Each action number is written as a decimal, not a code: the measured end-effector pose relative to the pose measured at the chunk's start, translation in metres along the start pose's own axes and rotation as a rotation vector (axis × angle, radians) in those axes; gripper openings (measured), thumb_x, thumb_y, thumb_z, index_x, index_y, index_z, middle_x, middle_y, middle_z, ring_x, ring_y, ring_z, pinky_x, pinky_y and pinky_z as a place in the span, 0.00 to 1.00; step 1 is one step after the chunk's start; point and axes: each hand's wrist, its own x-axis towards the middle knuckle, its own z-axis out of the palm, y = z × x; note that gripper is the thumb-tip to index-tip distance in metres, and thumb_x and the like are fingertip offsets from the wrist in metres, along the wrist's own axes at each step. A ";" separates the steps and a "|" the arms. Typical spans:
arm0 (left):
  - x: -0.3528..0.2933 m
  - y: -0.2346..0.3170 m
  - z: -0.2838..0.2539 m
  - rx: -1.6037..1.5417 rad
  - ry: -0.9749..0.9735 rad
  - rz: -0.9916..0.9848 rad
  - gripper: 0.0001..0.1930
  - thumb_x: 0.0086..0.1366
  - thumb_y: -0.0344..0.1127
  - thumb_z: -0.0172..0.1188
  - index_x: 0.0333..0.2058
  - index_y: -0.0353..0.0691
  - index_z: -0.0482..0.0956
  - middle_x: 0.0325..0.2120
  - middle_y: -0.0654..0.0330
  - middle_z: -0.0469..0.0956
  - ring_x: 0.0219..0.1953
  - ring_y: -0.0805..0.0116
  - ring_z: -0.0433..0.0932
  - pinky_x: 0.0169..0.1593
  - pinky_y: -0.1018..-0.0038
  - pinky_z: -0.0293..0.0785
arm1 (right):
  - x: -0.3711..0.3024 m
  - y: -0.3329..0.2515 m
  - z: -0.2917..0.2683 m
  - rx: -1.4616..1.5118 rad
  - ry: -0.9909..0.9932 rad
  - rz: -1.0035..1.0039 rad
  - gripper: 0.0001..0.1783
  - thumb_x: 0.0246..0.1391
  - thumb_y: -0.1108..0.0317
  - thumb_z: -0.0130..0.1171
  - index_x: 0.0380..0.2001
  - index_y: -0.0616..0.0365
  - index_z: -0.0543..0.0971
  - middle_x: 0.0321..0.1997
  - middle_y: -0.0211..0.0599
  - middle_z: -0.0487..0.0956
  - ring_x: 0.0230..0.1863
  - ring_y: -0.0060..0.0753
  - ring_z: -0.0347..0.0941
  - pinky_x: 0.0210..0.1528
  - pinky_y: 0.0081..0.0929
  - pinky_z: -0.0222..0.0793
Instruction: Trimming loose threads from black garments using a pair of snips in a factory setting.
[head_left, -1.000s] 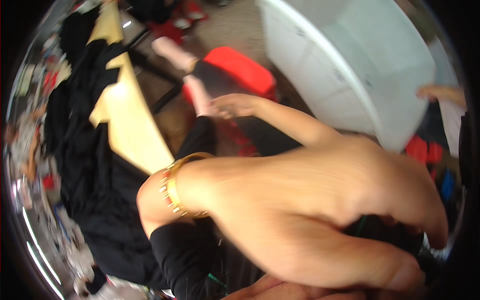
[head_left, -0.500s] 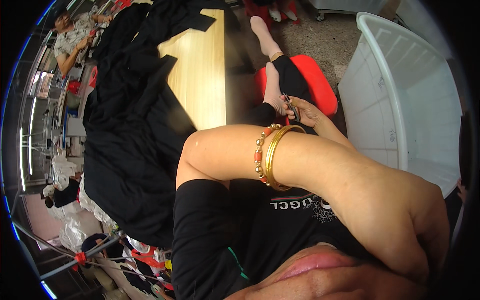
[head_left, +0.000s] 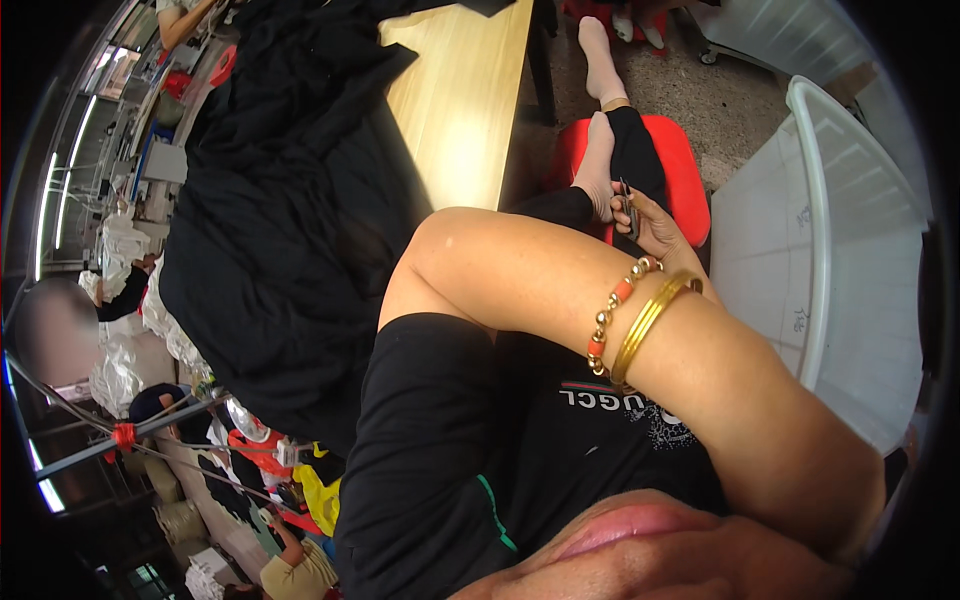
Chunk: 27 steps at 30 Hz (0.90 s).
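My left arm (head_left: 590, 270) is bent across my chest, with a beaded bracelet (head_left: 603, 318) and gold bangles (head_left: 645, 325) on it. Beyond the wrist at the lower right rim, my left hand (head_left: 845, 505) folds back beside my face, and its fingers are hidden. Partly behind that arm, my right hand (head_left: 655, 225) is closed around small dark thread snips (head_left: 629, 208). Their points stick up past the fingers, near my socked foot (head_left: 596, 165). Black fabric (head_left: 290, 210) lies heaped at my left on a light wooden table (head_left: 460, 90), touched by neither hand.
Under my legs is a red stool (head_left: 690, 180). A large white plastic bin (head_left: 765, 220) stands close on the right, and a wheeled bin (head_left: 750, 35) is farther back. Beyond the fabric at left are other people, work tables and a pole (head_left: 150, 425).
The view has shifted, so table and stool appear farther right and higher. My left forearm appears farther right and its hand shows less. My right hand still holds the snips.
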 end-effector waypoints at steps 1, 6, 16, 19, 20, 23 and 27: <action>-0.006 -0.006 -0.014 -0.035 0.057 -0.023 0.30 0.50 0.69 0.53 0.18 0.43 0.66 0.15 0.62 0.66 0.17 0.67 0.67 0.25 0.72 0.65 | -0.001 0.000 -0.001 0.020 -0.007 -0.001 0.26 0.58 0.60 0.60 0.57 0.56 0.69 0.37 0.28 0.75 0.30 0.18 0.69 0.33 0.18 0.65; 0.064 -0.083 -0.002 -0.259 0.376 -0.063 0.35 0.46 0.77 0.54 0.15 0.47 0.62 0.13 0.64 0.62 0.14 0.68 0.65 0.22 0.73 0.64 | 0.006 0.005 -0.009 0.051 -0.026 0.000 0.23 0.59 0.62 0.59 0.56 0.56 0.70 0.39 0.31 0.75 0.31 0.21 0.70 0.33 0.19 0.65; -0.074 -0.018 -0.037 0.057 0.512 0.069 0.37 0.36 0.83 0.44 0.17 0.50 0.57 0.13 0.66 0.58 0.14 0.69 0.57 0.22 0.73 0.55 | 0.005 0.005 -0.016 0.087 -0.099 -0.018 0.21 0.61 0.61 0.56 0.56 0.54 0.71 0.40 0.32 0.73 0.33 0.24 0.67 0.34 0.21 0.63; -0.133 -0.111 0.105 0.469 0.564 0.277 0.28 0.43 0.70 0.47 0.24 0.47 0.64 0.18 0.64 0.64 0.19 0.67 0.63 0.26 0.73 0.61 | 0.011 0.006 -0.016 0.068 -0.142 0.014 0.22 0.62 0.61 0.55 0.58 0.54 0.69 0.40 0.32 0.72 0.34 0.24 0.67 0.35 0.21 0.63; -0.178 -0.080 0.089 0.631 0.566 0.330 0.26 0.46 0.65 0.49 0.26 0.46 0.66 0.20 0.63 0.66 0.21 0.67 0.65 0.27 0.72 0.63 | 0.009 0.003 -0.016 0.063 -0.140 -0.003 0.23 0.62 0.60 0.55 0.58 0.54 0.68 0.40 0.32 0.72 0.33 0.24 0.66 0.35 0.21 0.63; -0.228 -0.074 0.136 1.069 0.544 0.473 0.18 0.53 0.52 0.52 0.33 0.43 0.72 0.25 0.61 0.73 0.26 0.65 0.72 0.31 0.72 0.69 | 0.006 0.002 -0.009 0.010 -0.036 -0.046 0.23 0.64 0.60 0.51 0.59 0.55 0.67 0.40 0.32 0.72 0.33 0.24 0.65 0.35 0.22 0.63; -0.287 -0.014 0.129 1.638 0.445 0.655 0.11 0.62 0.35 0.57 0.42 0.39 0.81 0.32 0.58 0.81 0.34 0.63 0.81 0.37 0.71 0.76 | 0.010 0.001 -0.021 -0.021 0.072 -0.076 0.22 0.65 0.61 0.50 0.58 0.60 0.68 0.41 0.34 0.73 0.33 0.24 0.64 0.34 0.21 0.61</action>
